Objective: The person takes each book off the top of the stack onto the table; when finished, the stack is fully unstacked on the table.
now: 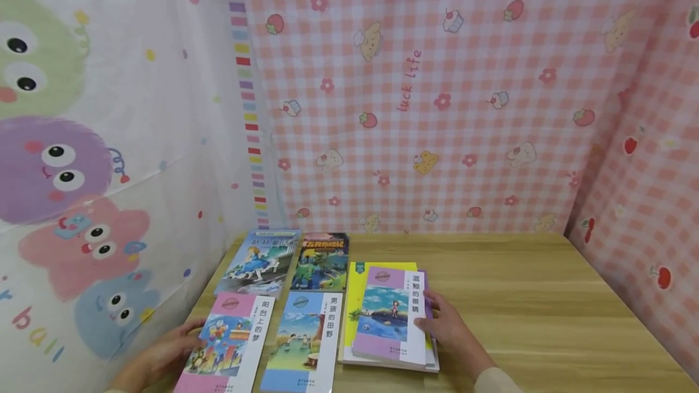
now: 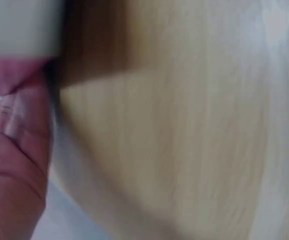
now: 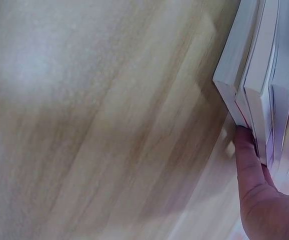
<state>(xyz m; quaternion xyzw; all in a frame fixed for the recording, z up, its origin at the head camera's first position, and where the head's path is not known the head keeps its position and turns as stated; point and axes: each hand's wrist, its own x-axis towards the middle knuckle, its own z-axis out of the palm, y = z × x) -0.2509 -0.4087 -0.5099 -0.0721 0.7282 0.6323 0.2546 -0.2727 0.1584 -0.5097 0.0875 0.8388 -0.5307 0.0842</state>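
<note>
My left hand (image 1: pixel 162 353) holds the left edge of a pink-covered picture book (image 1: pixel 226 344) at the front left. In the blurred left wrist view, the fingers (image 2: pixel 19 117) meet a pink corner of that book. My right hand (image 1: pixel 450 326) grips the right side of a stack of books, its thumb over the edge of the purple-and-white top book (image 1: pixel 389 314). Under that one lies a yellow book (image 1: pixel 355 296), with a purple edge showing at the right. Several page blocks (image 3: pixel 259 95) show in the right wrist view, a fingertip against the lower ones.
Between the pink book and the stack lies a blue-covered book (image 1: pixel 302 344). Behind are a book with a girl in a blue dress (image 1: pixel 259 262) and a dark dinosaur book (image 1: pixel 320 262). Patterned curtains (image 1: pixel 437 138) enclose the wooden table (image 1: pixel 546 308).
</note>
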